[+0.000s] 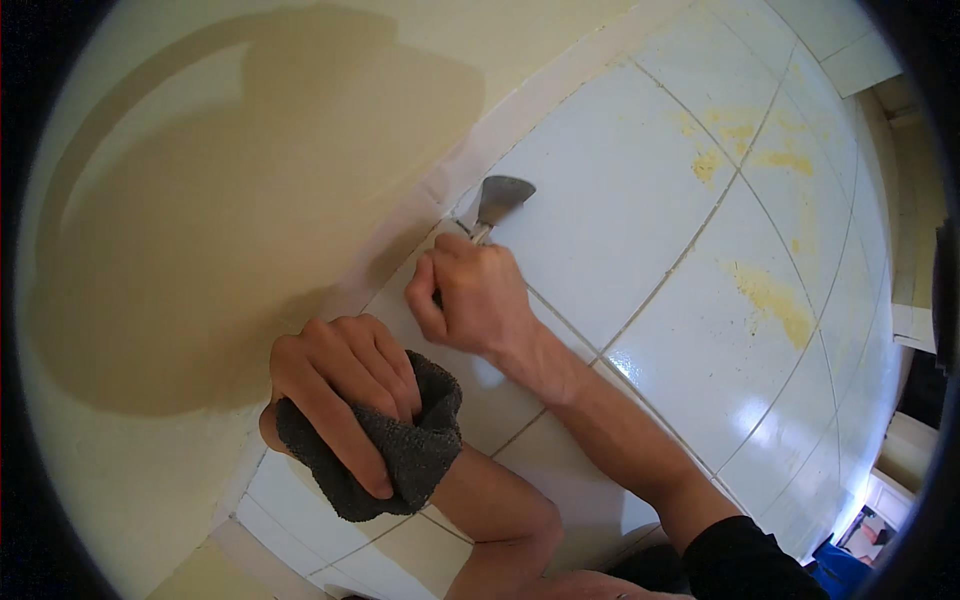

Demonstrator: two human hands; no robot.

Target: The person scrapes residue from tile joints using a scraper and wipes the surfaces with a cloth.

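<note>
The right hand [480,290] is closed like a fist around the handle of a scraper [506,197], which is the thing it holds. Only a short part of the handle shows above the fingers; the grey blade, wider toward its end, points away from the person. This blade is over the white tiled floor [610,190], near the skirting [545,95] of the cream wall [280,230]. I cannot tell if its edge touches the tile.

The left hand [340,368] is nearer to the camera, with bent fingers, and it grips a dark grey cloth [425,450], bunched; one long finger lies across the front of it. The hand and the cloth cover a part of the floor and the skirting behind them.

On the tiles at the right there are yellow stains [775,300]. A black sleeve [745,560] covers the right arm at the lower edge. A large shadow falls on the wall.
</note>
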